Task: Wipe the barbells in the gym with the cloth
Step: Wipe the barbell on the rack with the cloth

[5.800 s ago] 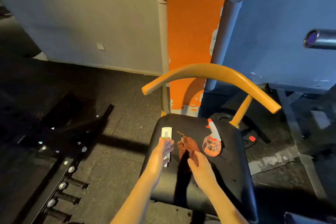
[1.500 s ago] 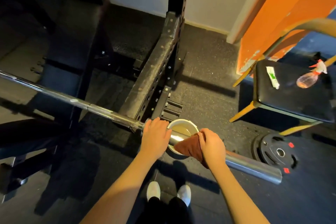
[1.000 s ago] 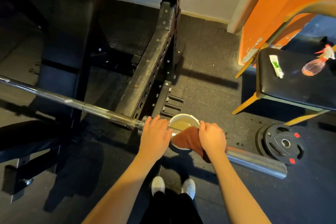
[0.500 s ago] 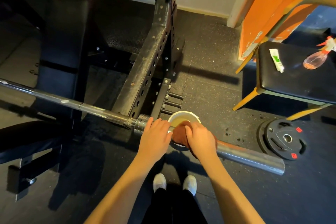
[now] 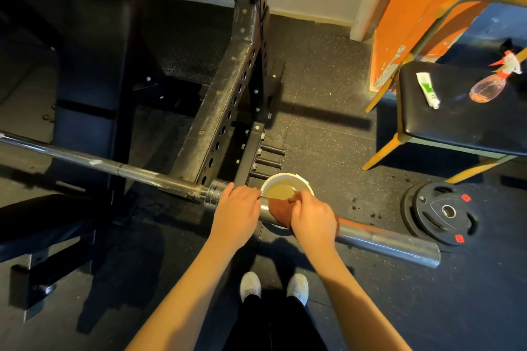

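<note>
Gripping barbell [image 5: 385, 241]: left hand [image 5: 236, 212] bare, right hand [image 5: 312, 219] over cloth [image 5: 278, 209].

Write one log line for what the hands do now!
left hand: grips shiny steel barbell | right hand: holds brown cloth round it | step: wiping

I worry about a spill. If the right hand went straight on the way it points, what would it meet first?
Probably the white bowl just beyond the barbell; it seems to stand lower, so the right hand might pass above it.
</note>
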Motion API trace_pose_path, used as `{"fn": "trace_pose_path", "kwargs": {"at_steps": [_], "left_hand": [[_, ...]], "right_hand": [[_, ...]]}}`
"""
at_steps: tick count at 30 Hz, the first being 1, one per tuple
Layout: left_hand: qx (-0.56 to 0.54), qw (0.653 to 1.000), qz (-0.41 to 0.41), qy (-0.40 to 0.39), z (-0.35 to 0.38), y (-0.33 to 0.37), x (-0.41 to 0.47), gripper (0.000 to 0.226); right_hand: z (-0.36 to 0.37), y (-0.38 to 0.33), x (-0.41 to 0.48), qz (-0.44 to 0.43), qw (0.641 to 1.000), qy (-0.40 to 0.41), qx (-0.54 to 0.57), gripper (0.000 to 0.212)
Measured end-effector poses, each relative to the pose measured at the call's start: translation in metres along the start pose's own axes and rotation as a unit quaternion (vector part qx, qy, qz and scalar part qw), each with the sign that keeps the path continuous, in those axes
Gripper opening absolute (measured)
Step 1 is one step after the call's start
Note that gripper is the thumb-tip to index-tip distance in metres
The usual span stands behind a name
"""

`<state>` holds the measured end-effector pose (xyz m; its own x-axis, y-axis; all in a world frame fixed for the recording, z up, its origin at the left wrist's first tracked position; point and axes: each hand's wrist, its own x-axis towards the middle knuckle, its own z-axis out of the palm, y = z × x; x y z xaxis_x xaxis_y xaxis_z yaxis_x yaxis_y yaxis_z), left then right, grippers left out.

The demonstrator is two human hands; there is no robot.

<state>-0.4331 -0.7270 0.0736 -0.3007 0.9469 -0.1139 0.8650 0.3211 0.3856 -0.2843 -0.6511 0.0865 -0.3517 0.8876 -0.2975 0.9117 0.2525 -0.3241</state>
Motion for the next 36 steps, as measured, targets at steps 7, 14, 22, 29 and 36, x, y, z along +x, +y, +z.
{"fn": "trace_pose_path", "kwargs": {"at_steps": [7, 14, 22, 29, 36], "left_hand": [[0.017, 0.999, 0.014, -0.039, -0.004, -0.002, 0.004, 0.03], [0.022, 0.998, 0.04, -0.044, 0.001, -0.008, 0.001, 0.059], [0.019, 0.997, 0.051, -0.059, -0.003, -0.009, 0.002, 0.078], [0.029, 0.996, 0.04, -0.07, -0.002, -0.008, 0.002, 0.065], [0.034, 0.993, 0.053, -0.096, -0.01, -0.006, 0.002, 0.058]], "right_hand": [[0.002, 0.066, -0.013, 0.001, 0.993, 0.115, 0.011, 0.038], [0.022, 0.0, -0.003, -0.067, 0.997, 0.047, -0.002, 0.043], [0.011, 0.066, -0.017, 0.068, 0.989, 0.121, -0.045, 0.031], [0.02, 0.022, -0.007, -0.095, 0.992, 0.08, 0.025, 0.035], [0.014, 0.077, -0.022, 0.068, 0.984, 0.16, 0.031, 0.031]]}}
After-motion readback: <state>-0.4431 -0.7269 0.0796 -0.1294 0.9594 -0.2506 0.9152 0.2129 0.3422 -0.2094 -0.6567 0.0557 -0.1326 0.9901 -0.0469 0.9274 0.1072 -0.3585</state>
